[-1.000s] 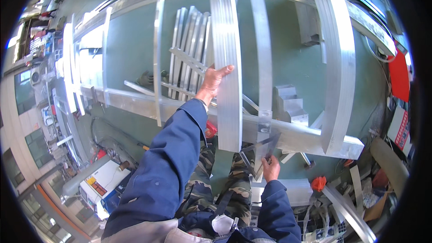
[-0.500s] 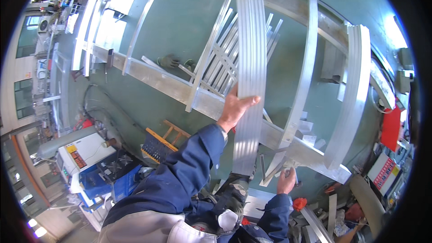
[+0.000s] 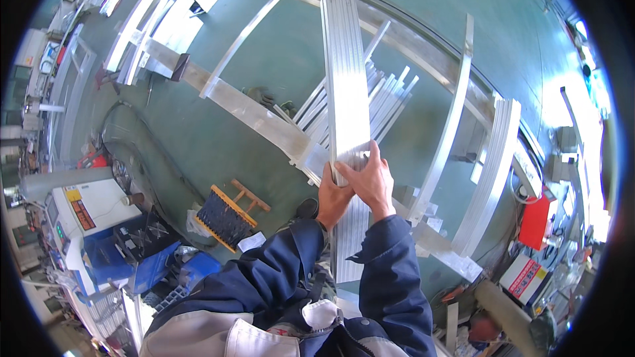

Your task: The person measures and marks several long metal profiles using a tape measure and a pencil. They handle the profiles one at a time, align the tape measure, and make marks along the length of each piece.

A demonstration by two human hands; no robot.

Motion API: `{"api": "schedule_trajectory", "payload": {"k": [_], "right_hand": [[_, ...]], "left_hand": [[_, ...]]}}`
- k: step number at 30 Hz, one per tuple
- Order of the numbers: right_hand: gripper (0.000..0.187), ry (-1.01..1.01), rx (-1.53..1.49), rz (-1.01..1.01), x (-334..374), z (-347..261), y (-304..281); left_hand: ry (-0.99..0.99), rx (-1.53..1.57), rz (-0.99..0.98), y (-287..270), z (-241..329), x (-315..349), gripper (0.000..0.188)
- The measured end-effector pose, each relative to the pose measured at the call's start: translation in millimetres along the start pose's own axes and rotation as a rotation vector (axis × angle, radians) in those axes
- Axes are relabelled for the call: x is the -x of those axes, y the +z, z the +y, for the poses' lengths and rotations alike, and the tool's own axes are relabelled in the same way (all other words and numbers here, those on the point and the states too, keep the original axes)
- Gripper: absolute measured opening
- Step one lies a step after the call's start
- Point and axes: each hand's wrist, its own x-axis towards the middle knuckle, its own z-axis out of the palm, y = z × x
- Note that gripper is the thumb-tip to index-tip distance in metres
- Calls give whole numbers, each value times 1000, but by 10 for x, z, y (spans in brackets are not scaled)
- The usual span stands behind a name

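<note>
Gripping this long ridged aluminium profile point(image 3: 347, 92) is very much a two-hander. Its left edge is held by the left hand point(image 3: 335, 199), and the right edge by the right hand point(image 3: 372, 182), whose thumb is laid over the top face. Both look clamped on it, though the fingers tucked underneath are hidden. The profile is angled over the near beam point(image 3: 245, 109), with its top end by the far beam point(image 3: 403, 36). Whether it's rested on them or held just above can't be told, sorry.

As for progress: the two beams are spanned by a thin strip point(image 3: 251, 36) on the left, another strip point(image 3: 450, 119) on the right, and a second ridged profile point(image 3: 489, 172) further right. So those pieces seem to be placed, but no fixings can be made out. The held profile hasn't been let go, so its placing would be called unfinished. More bars point(image 3: 390, 106) are piled on the floor between the beams, unused as far as can be seen.

Labels: a yellow-and-orange sticker point(image 3: 81, 213) is stuck on the white machine point(image 3: 99, 195) at left, and a red panel with pale lettering is carried by the white box point(image 3: 522, 276) at right. Too small and warped to be read reliably.
</note>
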Motion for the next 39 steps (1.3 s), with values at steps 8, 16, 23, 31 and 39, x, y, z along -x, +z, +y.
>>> {"api": "schedule_trajectory", "payload": {"k": [8,16,23,31,39], "right_hand": [[132,5,212,-115,-97,-533,363],[124,58,171,-130,-498,-957,930],[121,88,300,-138,-1027,-1438,1604],[114,47,417,-302,-1439,-1940,2072],[106,-144,497,-290,-1681,-1865,2358]], "left_hand": [[109,-80,154,-270,-177,-58,58],[-38,-270,260,-698,-144,-503,57],[-83,39,222,-1240,-262,-1171,63],[-324,272,70,-1942,-15,-1589,72],[-420,159,-97,-2183,-223,-1904,75]]}}
